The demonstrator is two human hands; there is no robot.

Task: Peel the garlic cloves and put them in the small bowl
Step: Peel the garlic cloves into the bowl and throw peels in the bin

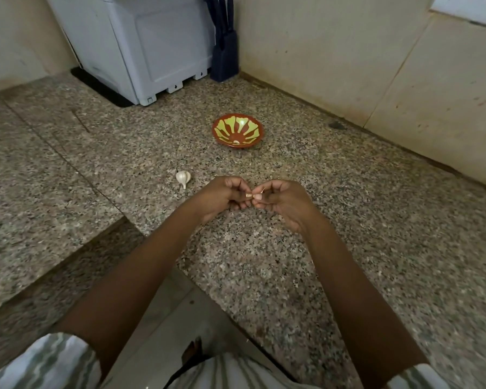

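I'm watching the left hand (222, 195) and right hand (281, 200), both curled, pinching 1 garlic clove (250, 195) mid-peel. The garlic bulb (183, 177) is lying on the tabletop (348, 220) nearby, and the small bowl (224, 133) is looking almost empty, so most of the work is remaining.

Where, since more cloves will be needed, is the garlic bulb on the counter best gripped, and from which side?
Across the rounded body of the garlic bulb, probably from above, fingers on its left and right flanks. It lies on its side with the thin stem pointing toward the person, too slim to hold. The left hand is nearest.
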